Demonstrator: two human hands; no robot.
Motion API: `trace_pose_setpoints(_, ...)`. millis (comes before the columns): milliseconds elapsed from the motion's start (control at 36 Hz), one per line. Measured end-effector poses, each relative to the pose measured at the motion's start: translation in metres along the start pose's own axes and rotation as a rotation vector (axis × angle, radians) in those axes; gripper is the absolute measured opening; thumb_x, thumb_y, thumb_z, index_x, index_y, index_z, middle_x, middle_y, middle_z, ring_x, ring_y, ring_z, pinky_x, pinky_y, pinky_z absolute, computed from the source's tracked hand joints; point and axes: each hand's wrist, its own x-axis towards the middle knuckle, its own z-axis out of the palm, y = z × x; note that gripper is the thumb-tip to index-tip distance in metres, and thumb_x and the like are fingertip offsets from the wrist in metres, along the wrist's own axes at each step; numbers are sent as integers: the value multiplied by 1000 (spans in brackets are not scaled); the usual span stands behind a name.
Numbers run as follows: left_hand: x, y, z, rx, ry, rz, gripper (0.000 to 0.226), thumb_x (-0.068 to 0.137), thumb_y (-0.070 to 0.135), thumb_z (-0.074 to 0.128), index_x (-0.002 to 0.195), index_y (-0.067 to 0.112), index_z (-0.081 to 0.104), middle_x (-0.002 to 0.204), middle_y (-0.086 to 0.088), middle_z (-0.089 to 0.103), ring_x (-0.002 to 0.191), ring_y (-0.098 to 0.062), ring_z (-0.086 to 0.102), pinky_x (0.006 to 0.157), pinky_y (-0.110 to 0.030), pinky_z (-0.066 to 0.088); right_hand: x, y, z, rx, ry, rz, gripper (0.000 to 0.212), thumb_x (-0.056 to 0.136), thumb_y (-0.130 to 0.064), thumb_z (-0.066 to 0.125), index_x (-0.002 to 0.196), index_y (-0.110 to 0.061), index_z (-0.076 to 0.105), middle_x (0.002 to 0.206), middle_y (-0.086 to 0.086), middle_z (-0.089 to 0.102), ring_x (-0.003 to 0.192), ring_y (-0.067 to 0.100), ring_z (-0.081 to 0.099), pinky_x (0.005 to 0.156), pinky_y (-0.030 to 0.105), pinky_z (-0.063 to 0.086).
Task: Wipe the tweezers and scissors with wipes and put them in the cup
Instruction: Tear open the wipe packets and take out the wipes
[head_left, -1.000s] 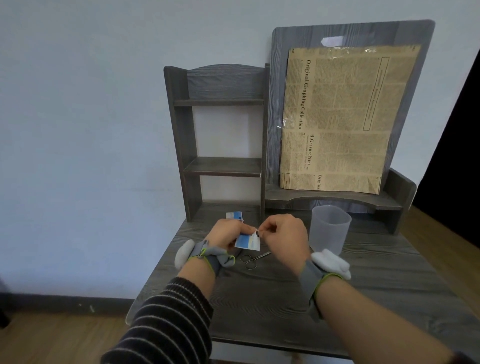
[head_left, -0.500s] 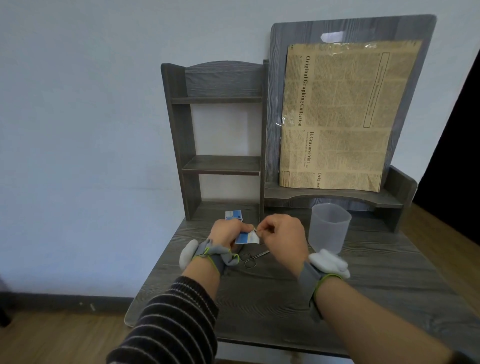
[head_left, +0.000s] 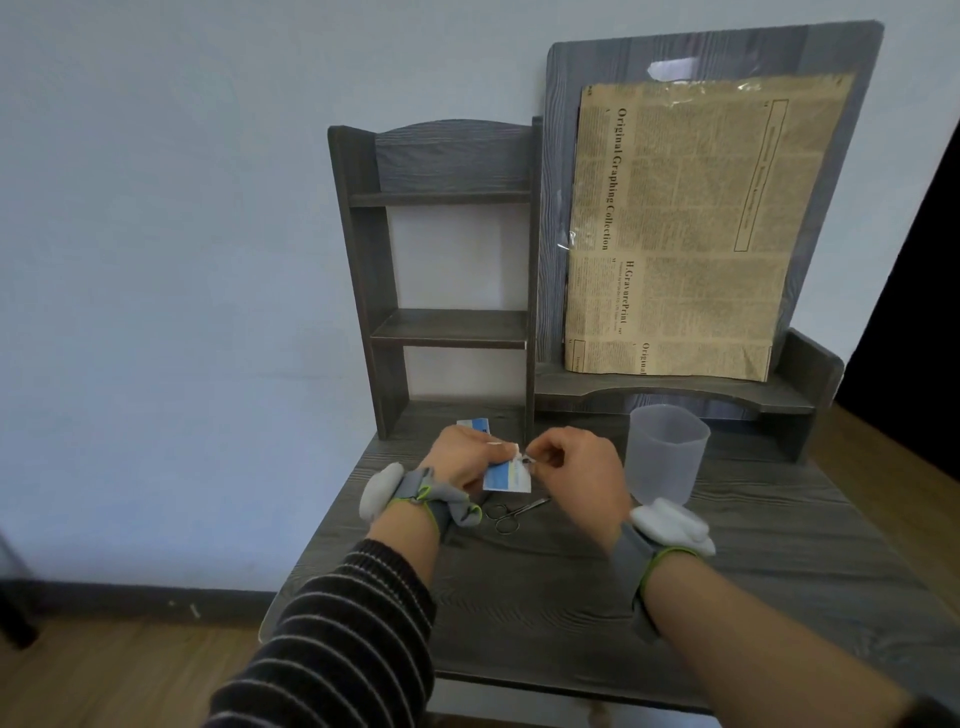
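A small blue and white wipe packet (head_left: 508, 477) is held above the desk between both hands. My left hand (head_left: 462, 457) pinches its left side and my right hand (head_left: 571, 467) pinches its top right corner. Small metal scissors (head_left: 511, 514) lie flat on the desk just below the packet. A translucent plastic cup (head_left: 666, 452) stands upright to the right of my right hand. A second blue and white packet (head_left: 474, 424) lies on the desk behind my left hand. I see no tweezers; the hands may hide them.
The dark wood desk (head_left: 571, 613) carries a small shelf unit (head_left: 447, 280) at the back left and a raised ledge with a newspaper-covered board (head_left: 691, 234) at the back right. A white wall stands behind and wooden floor lies on both sides.
Both hands stay pinched on the wipe packet in nearly the same spot. The packet's top edge sits a little differently between the fingers. The scissors and cup have not moved.
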Motion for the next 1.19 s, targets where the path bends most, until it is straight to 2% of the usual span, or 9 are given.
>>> trace_pose_setpoints(111, 3, -3, -1, 30, 8, -28, 15, 83, 13, 69, 91, 0, 71, 64, -9, 59, 32, -5, 45, 34, -14, 37, 0, -5, 0, -34, -10, -12, 15, 79, -16, 64, 92, -20, 71, 92, -2, 67, 82, 12, 59, 75, 24, 48)
trace_pose_setpoints(194, 3, -2, -3, 34, 14, -20, 22, 82, 13, 70, 97, -3, 69, 65, -5, 59, 29, -3, 47, 35, -12, 41, 1, -7, -1, -59, -5, -20, 10, 82, -21, 64, 89, -20, 71, 92, -2, 67, 83, 13, 60, 75, 25, 48)
trace_pose_setpoints(306, 3, -2, -4, 7, -7, -25, 23, 82, 10, 70, 99, -6, 68, 70, -4, 60, 41, -5, 54, 40, -11, 46, 1, -8, -1, -71, 2, -16, 8, 83, -23, 64, 85, -20, 71, 92, -2, 67, 82, 12, 59, 75, 24, 47)
trace_pose_setpoints(444, 9, -6, -7, -18, 15, -63, 9, 81, 10, 70, 77, 3, 66, 69, -8, 60, 31, -3, 49, 39, -13, 45, 2, -12, 0, -69, -32, -55, 9, 84, -19, 62, 84, -16, 71, 91, -1, 67, 79, 10, 55, 73, 21, 43)
trace_pose_setpoints(583, 16, -15, -8, -58, 32, -118, 22, 80, 13, 71, 93, -4, 67, 74, -14, 62, 31, -6, 48, 38, -17, 43, 1, -14, 2, -93, -41, -96, 12, 86, -18, 59, 86, -14, 70, 92, 1, 66, 80, 9, 52, 75, 21, 42)
trace_pose_setpoints(722, 20, -20, -13, -84, 54, -142, 26, 79, 12, 70, 97, -7, 66, 64, -10, 60, 31, -7, 48, 39, -17, 41, 0, -17, 4, -105, -65, -109, 12, 86, -18, 59, 86, -16, 71, 92, 1, 68, 87, 15, 59, 82, 29, 47)
trace_pose_setpoints(944, 31, -29, -27, -100, 137, -144, 14, 79, 7, 69, 69, -1, 63, 39, -2, 57, 27, -6, 46, 35, -15, 40, -5, -22, 4, -95, -154, -108, 12, 87, -17, 58, 90, -17, 70, 97, -2, 66, 91, 12, 59, 87, 26, 48)
trace_pose_setpoints(1028, 34, -31, -30, -83, 144, -133, 15, 77, 10, 71, 67, 1, 65, 54, -9, 61, 30, -8, 47, 42, -20, 41, -5, -25, 5, -80, -162, -103, 12, 86, -16, 59, 89, -17, 71, 98, -2, 66, 92, 12, 60, 89, 28, 49)
trace_pose_setpoints(1194, 33, -40, -53, -60, 263, -105, 30, 80, 15, 70, 55, 9, 54, 27, 6, 48, 48, -19, 46, 56, -28, 41, -7, -22, 3, -109, -192, -131, 11, 84, -15, 60, 85, -18, 71, 92, -2, 67, 86, 13, 59, 84, 26, 47)
